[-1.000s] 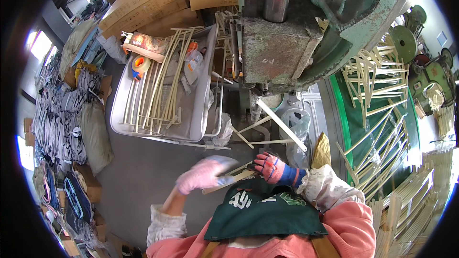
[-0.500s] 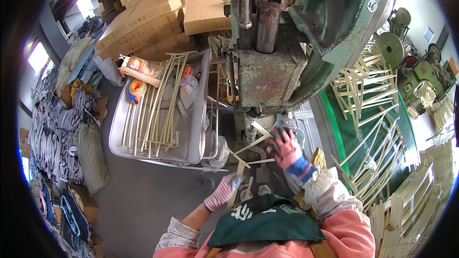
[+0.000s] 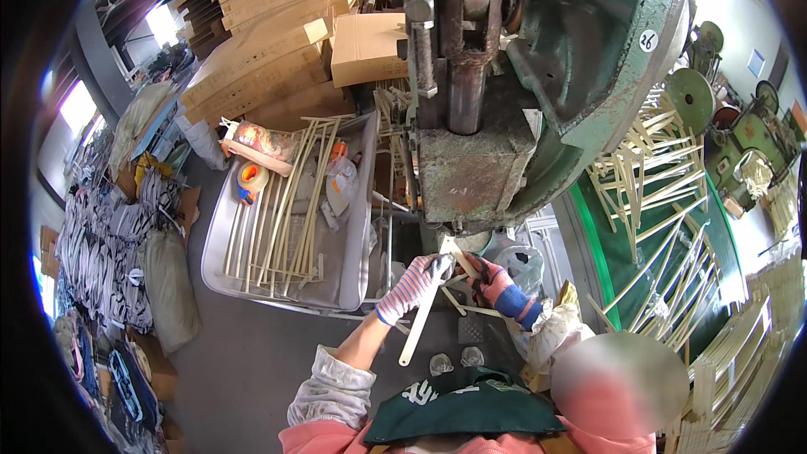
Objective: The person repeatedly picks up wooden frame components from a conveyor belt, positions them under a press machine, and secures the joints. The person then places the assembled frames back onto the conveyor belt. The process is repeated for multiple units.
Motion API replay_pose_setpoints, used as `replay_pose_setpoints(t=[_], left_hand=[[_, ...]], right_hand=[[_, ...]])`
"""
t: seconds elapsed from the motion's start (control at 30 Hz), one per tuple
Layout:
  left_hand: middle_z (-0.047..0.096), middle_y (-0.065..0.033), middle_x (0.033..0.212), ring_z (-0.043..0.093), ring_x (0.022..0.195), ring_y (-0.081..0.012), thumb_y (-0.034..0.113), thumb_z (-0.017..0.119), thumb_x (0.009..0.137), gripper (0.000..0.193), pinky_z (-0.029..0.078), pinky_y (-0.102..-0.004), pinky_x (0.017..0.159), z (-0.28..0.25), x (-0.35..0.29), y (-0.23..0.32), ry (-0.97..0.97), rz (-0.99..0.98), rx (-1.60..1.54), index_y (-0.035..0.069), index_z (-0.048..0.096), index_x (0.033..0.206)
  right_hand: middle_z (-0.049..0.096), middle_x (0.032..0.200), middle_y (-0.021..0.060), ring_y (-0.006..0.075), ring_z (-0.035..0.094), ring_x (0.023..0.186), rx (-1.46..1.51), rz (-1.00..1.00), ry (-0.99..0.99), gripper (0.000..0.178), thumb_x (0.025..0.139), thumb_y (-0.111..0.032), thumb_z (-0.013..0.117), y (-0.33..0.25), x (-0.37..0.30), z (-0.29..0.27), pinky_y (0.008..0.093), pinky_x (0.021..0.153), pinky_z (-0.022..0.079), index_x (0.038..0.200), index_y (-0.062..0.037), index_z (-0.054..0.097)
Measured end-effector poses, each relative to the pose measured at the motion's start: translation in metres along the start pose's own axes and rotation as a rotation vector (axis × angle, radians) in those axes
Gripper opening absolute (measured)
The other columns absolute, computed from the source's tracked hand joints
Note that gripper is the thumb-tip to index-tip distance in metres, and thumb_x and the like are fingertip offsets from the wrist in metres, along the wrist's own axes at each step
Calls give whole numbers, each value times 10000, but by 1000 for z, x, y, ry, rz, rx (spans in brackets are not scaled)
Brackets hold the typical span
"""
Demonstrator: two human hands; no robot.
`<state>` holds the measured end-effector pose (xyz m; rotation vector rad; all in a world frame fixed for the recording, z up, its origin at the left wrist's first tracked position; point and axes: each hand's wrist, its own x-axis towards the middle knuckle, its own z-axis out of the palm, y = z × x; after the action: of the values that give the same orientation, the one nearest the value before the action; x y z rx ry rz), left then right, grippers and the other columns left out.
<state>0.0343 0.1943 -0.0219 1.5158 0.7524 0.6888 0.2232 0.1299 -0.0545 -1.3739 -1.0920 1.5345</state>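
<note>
Left hand (image 3: 416, 284) now up at centre, fingers clamped on long strip (image 3: 418, 329); right hand (image 3: 498, 287) pinches second strip (image 3: 461, 259); ends apparently brought together under press (image 3: 472, 175).

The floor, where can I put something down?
Bare floor lies between the beige sack, tray and left sleeve. It's crowded by the big green machine, where the left hand holds a pale strip. Sticks clutter the green table.
</note>
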Motion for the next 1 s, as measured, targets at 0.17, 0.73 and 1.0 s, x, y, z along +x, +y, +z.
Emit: replay_pose_setpoints(t=[0.17,0.73,1.0], left_hand=[[509,41,663,428,631,-47,262,497,934,291,395,-227,573,-1,12,-13,-17,-97,-34,23,593,798],[582,-122,749,514,663,-168,285,518,917,318,450,-314,643,-14,9,-40,-58,-5,340,-21,557,996],[553,-28,586,426,396,-62,287,527,917,270,316,-187,356,-18,-64,-18,-27,-335,-331,28,586,867]], right_hand=[[591,1069,2,50,484,689,-149,-251,-24,639,841,100,394,-3,1,0,212,580,433,1412,-169,297],[615,766,176,328,629,696,-790,-52,-63,514,748,-58,477,-35,17,-5,415,618,496,1256,-117,432],[653,764,93,113,549,416,-103,178,-98,147,907,-94,411,-13,-19,-17,239,358,406,974,-23,520]])
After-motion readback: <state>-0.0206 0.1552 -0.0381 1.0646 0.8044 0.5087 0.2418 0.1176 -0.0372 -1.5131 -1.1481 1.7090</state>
